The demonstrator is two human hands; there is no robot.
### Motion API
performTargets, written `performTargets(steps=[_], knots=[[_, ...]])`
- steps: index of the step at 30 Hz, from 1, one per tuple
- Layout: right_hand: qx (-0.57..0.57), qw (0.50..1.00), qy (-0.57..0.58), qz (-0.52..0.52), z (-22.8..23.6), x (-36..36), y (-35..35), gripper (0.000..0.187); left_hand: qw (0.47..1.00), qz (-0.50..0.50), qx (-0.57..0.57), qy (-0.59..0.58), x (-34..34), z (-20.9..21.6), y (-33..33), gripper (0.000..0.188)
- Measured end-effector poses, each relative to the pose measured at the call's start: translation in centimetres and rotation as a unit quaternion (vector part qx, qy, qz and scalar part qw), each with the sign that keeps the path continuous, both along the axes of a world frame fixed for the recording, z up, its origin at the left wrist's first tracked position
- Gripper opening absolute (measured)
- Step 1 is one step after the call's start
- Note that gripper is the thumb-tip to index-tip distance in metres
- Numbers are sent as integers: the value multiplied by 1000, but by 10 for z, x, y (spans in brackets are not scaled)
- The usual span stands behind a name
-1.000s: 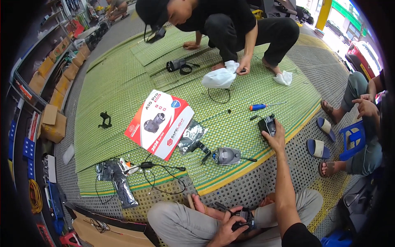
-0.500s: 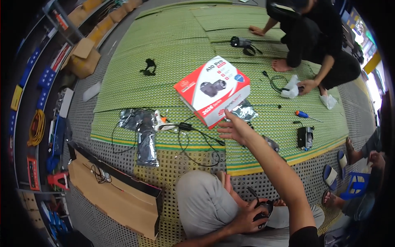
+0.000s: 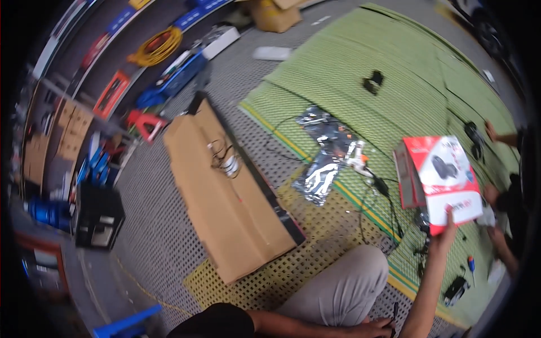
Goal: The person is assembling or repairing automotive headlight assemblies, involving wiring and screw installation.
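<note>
My right hand (image 3: 444, 232) grips the near edge of a red and white cardboard box (image 3: 451, 174), thumb on its white side panel. The box is tilted over the green mat, with a black device pictured on its top and one red side panel showing. Low in the view, at my bent knee, my left hand (image 3: 376, 328) is closed on a black device (image 3: 394, 313), mostly cut off by the lower edge. Left of the box lie a black cable (image 3: 381, 183), a white and orange tool (image 3: 357, 156) and shiny plastic bags (image 3: 319, 176).
A long opened brown carton (image 3: 225, 203) with a wired item in it lies on the perforated floor. A screwdriver (image 3: 471, 265) and a black device (image 3: 455, 290) rest on the mat's right side. Another person's arm (image 3: 501, 135) reaches in at right. Loaded shelves (image 3: 112, 90) stand at left.
The view has swung left, bringing more of the shelves and carton in. My right hand, open beside the box before, now holds it, and the box is tipped. My left hand still holds the black device.
</note>
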State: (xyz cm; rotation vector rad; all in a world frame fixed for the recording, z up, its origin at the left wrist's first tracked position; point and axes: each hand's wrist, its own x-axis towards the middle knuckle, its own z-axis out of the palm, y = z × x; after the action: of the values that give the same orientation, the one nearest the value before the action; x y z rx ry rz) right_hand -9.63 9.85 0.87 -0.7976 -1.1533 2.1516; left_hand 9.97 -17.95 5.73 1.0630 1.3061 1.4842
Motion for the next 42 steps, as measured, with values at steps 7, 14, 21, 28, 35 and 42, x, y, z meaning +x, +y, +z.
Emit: performTargets(steps=[7, 14, 21, 28, 35, 42], knots=[[37, 999, 18, 34, 153, -22, 4, 51, 999, -51, -14, -1, -6, -1, 13, 35], [333, 866, -76, 366, 153, -165, -24, 57, 998, 44, 31, 18, 1, -16, 11, 31], [705, 427, -460, 330, 49, -89, 44, 69, 998, 25, -22, 52, 8, -10, 8, 33], [737, 525, -394, 164, 11, -49, -17, 36, 998, 35, -20, 56, 3, -10, 8, 42], [773, 558, -295, 65, 23, -40, -24, 33, 998, 32, -43, 33, 5, -9, 12, 56], [766, 573, -286, 55, 21, -40, -23, 33, 998, 14, -47, 37, -8, 3, 15, 56]])
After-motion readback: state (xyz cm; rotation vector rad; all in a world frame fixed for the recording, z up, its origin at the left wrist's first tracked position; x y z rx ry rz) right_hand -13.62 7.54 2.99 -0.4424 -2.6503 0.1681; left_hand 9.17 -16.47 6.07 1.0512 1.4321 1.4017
